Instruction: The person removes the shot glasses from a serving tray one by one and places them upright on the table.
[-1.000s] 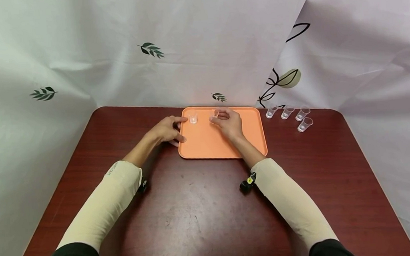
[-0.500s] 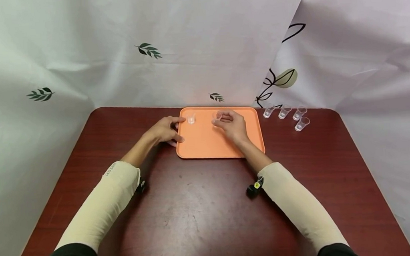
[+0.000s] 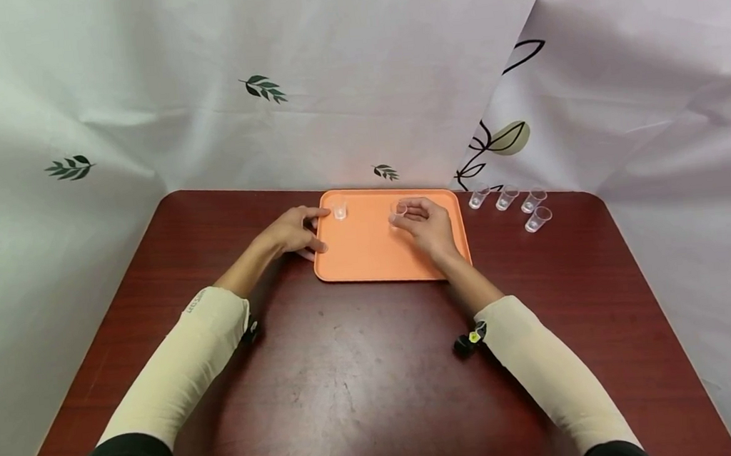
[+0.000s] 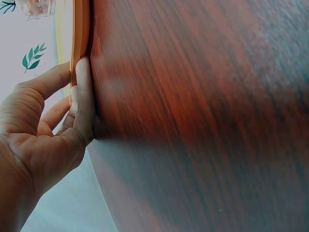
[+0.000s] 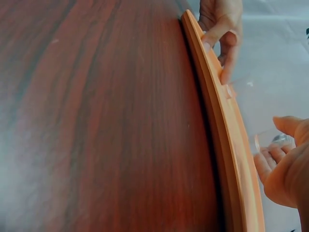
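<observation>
An orange tray (image 3: 368, 260) lies at the back of the table. My left hand (image 3: 293, 232) grips its left edge; in the left wrist view that hand's thumb and fingers (image 4: 83, 77) close on the rim. One clear shot glass (image 3: 340, 212) stands upright on the tray near the back left corner, beside my left fingertips. Over the tray's right half, my right hand (image 3: 428, 226) pinches another clear shot glass (image 3: 398, 211) between thumb and fingers. In the right wrist view this glass (image 5: 270, 140) shows just beyond the tray's front rim.
Several more clear shot glasses, such as the nearest one (image 3: 537, 220), stand on the dark red wooden table (image 3: 325, 374) to the right of the tray. A white patterned cloth (image 3: 331, 116) hangs close behind the table's back edge.
My right hand has shifted a little to the right and toward me over the tray, taking its shot glass along. My left hand keeps its grip on the tray's edge.
</observation>
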Motion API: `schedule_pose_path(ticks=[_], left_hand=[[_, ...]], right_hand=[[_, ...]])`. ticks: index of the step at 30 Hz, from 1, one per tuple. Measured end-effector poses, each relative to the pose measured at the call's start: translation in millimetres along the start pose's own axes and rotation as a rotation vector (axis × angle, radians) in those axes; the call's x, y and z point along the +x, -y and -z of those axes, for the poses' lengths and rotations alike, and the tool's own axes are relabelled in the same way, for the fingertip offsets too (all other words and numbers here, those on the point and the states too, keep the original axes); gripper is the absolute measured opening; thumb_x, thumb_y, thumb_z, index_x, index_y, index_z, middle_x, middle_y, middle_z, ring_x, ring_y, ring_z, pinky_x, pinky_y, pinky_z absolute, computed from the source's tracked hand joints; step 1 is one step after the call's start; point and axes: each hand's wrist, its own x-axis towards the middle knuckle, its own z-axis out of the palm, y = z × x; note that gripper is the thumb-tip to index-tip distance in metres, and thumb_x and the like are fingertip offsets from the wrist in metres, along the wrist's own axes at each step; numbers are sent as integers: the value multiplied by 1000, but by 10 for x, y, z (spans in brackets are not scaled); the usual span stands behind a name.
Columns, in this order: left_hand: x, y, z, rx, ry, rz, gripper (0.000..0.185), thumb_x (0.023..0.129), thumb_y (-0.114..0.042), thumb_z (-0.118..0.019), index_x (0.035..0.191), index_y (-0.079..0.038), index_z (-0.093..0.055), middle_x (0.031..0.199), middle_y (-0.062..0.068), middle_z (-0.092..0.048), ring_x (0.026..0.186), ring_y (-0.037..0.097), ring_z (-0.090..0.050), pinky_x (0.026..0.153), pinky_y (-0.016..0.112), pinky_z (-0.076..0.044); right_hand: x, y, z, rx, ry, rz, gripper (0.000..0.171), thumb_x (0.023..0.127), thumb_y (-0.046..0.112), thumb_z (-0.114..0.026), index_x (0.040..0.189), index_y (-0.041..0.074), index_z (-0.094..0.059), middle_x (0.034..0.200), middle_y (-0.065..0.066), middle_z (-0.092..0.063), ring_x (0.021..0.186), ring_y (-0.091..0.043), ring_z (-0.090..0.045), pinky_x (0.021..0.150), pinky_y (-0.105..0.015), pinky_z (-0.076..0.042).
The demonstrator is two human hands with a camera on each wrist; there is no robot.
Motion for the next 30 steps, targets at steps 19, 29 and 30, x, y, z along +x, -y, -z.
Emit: schedule_pose_path(ticks=[19, 29, 30], left_hand=[[2, -8, 6, 0, 1, 17, 95, 93, 12, -84, 175, -18, -45, 140, 18, -37, 90, 25, -71, 73, 35, -75], [15, -13, 9, 14, 8, 9, 95, 93, 10, -84, 175, -17, -45, 141, 18, -38, 92, 25, -70, 74, 37, -76], [17, -12, 12, 11, 7, 11, 95, 93, 11, -84, 175, -17, -45, 141, 18, -38, 92, 24, -70, 74, 37, -76]], right_hand=[[-174, -73, 413, 51, -30, -3, 43, 94, 8, -92, 133, -6, -77, 109, 5, -82, 101, 0, -75, 90, -12, -66], [-262, -122, 680, 109, -84, -6, 43, 96, 4, -89, 135, -7, -76, 104, 16, -80, 105, -1, -76, 91, -12, -67], [-265, -128, 706, 114, -91, -6, 43, 95, 4, -89, 135, -7, -75, 104, 16, -80, 105, -1, -76, 90, -12, -67]])
